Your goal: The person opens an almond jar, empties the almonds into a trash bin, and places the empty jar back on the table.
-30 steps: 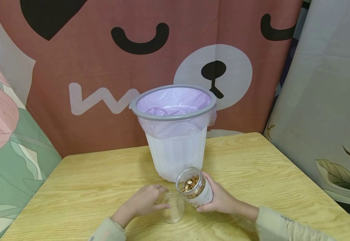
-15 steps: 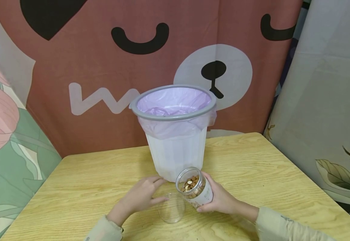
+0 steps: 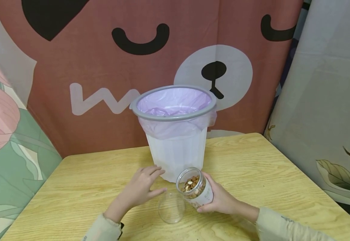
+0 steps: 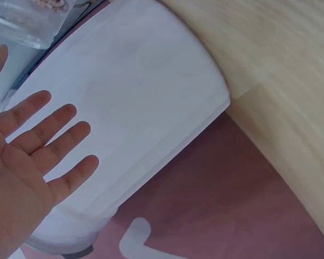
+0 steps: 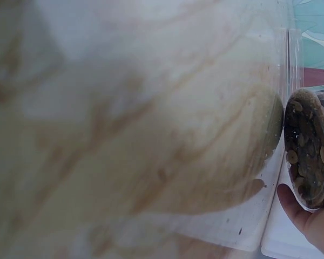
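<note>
We see the right hand (image 3: 220, 198) gripping a tilted, open jar (image 3: 203, 196) of nuts in front of the bin (image 3: 176, 150), the empty left hand (image 3: 139, 188) spreading its fingers beside a clear round object (image 3: 172, 209) on the surface (image 3: 81, 187).

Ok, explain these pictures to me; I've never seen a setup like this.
No machine here, just a person working bare-handed. The wide picture comes from a camera worn on the head; the other two come from cameras worn on each wrist. On the table are a white bin with a purplish liner and, nearer, a clear container. The right hand holds a tilted, open jar of brown nut-like pieces. The left hand, near the container, holds nothing.
</note>
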A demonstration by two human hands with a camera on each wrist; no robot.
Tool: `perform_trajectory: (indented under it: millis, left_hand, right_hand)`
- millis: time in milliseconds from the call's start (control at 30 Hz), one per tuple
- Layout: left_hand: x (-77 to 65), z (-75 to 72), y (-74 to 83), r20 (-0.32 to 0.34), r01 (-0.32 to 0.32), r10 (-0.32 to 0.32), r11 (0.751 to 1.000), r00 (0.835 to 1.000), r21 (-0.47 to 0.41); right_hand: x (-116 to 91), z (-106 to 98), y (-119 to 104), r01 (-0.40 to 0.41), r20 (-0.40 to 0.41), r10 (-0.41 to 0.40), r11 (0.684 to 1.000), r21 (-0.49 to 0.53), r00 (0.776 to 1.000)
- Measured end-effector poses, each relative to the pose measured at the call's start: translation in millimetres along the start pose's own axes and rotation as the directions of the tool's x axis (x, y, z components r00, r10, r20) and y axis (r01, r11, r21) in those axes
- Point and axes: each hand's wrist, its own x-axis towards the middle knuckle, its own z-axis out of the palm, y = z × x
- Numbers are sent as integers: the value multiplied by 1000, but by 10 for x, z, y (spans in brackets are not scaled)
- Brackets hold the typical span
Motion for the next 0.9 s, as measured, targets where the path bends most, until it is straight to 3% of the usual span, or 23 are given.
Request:
perform_trajectory:
  millis: [367, 900]
  left_hand:
    - [112, -187, -53, -114, 46, -40, 998, 993, 44]
    - [249, -390, -130, -146, 92, -85, 995, 986, 40]
  right_hand:
    - [-3, -3, -7, -9, 2, 9, 1000, 21, 1000]
    - [-3, -7, -7, -18, 2, 18, 999, 27, 1000]
